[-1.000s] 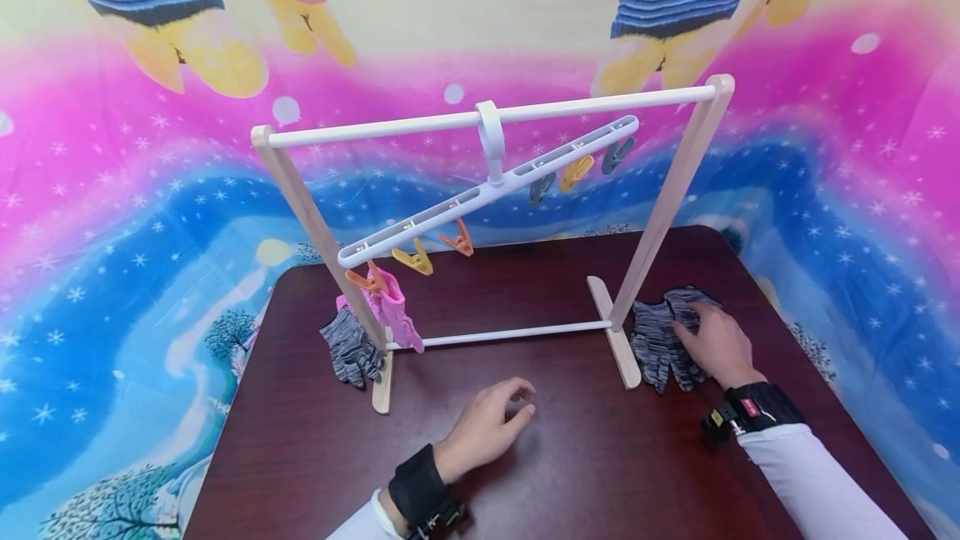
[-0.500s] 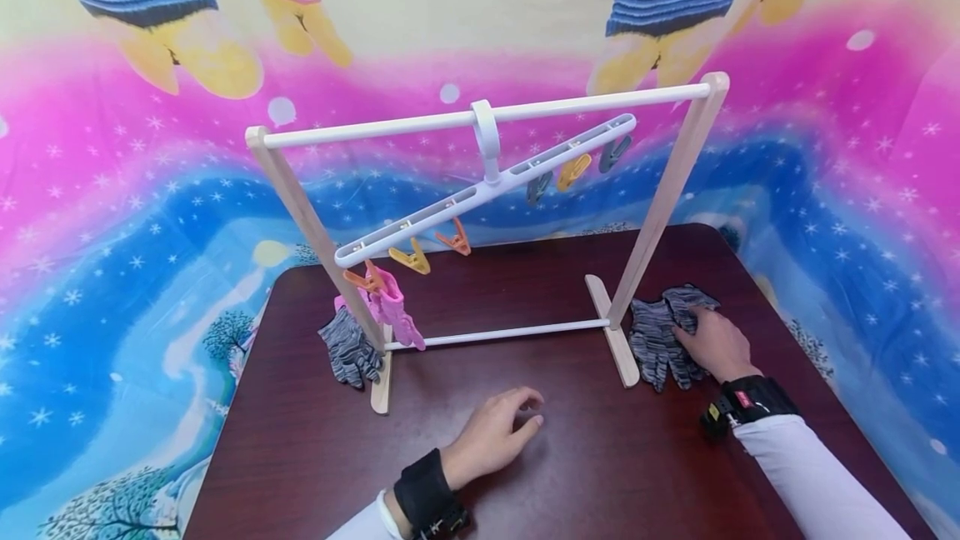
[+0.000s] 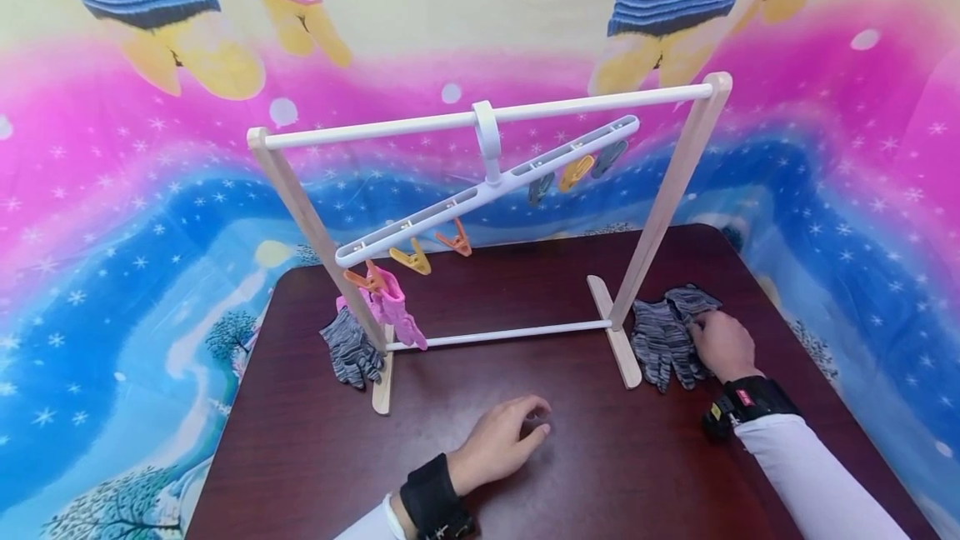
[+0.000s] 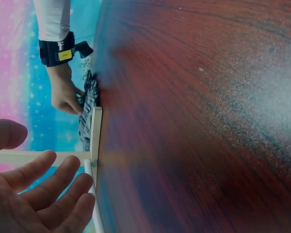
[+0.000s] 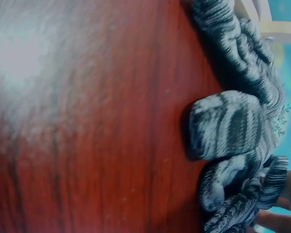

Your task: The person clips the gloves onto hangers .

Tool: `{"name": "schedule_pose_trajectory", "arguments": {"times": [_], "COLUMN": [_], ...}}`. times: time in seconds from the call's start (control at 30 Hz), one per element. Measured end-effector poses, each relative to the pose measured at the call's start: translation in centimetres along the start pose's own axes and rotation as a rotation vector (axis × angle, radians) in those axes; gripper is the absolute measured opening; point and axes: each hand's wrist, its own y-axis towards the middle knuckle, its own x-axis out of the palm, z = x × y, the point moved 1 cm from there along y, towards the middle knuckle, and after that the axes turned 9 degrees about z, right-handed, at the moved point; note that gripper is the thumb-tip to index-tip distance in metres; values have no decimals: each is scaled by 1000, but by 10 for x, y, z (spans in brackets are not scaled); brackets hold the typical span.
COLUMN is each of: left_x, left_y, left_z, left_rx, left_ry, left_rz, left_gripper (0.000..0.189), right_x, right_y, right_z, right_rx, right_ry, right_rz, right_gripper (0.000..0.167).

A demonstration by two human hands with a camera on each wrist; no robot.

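The right hand (image 3: 723, 347) pinches the gray glove (image 3: 654, 344) by a fold, likely because cloth lying on the table (image 3: 585, 473) beside the rack (image 3: 667, 207) grips easiest there, while the left hand (image 3: 498, 440), fingers loosely bent, slightly apart, holds nothing.

A pink-and-blue snowflake-patterned backdrop (image 3: 176, 215) hangs behind a dark reddish table (image 3: 630, 457).

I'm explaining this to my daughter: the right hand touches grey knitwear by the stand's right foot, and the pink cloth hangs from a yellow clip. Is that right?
Not quite: the clip gripping the pink cloth is orange, as the head view shows. The right hand does touch grey knitwear by the stand's right foot.
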Motion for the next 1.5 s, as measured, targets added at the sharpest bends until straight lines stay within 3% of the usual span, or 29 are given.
{"name": "schedule_pose_trajectory", "arguments": {"times": [0.2,0.47,0.73,1.17,1.5], "left_x": [1,0,-1,-8,-17], "left_y": [-1,0,2,7,8], "left_z": [1,1,2,9,10], "left_rx": [-9,-30,-42,13,-25], "left_ry": [-8,-34,-55,-71,-99], "left_rz": [-10,-22,-20,100,134], "left_gripper": [26,29,43,37,36], "right_x": [-4,-18,-33,-47,-53], "right_y": [1,1,-4,-21,-32], "right_z": [4,2,-10,-47,-61], "right_rx": [26,49,38,-64,-90], "right_ry": [19,55,107,203,302], "right_rz": [21,176,284,430,502], "right_gripper": [25,20,28,23,21]}}
